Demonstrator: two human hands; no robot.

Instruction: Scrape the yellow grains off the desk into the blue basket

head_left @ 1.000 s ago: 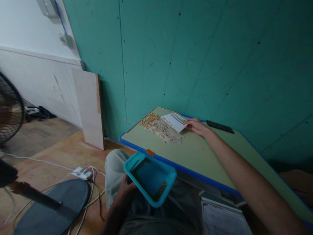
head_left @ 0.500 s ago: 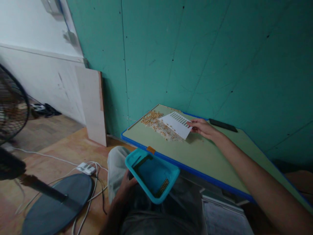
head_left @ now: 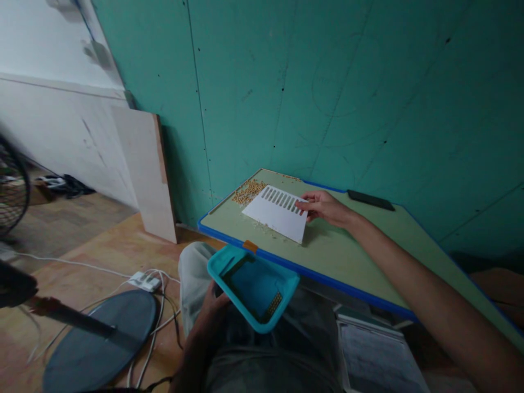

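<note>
"What does the right hand (head_left: 324, 209) have?"

"Its grip pinches the card (head_left: 273, 216) at the right end; the card lies leftward from there, long axis running left and slightly away from the person."

"And around it?"

"White grains (head_left: 268, 228) sit along its near edge, yellow beans (head_left: 248, 191) past its far left side, all on the worktop (head_left: 356, 254)."

"The bin (head_left: 264, 327)?"

"Below the worktop's near edge, beside the left hand (head_left: 213, 307); that one's fingers are partly hidden, so nobody can tell its grip."

"Anything between?"

"The blue edging (head_left: 327, 281) and orange tape (head_left: 250, 246) separate grains from bin."
</note>
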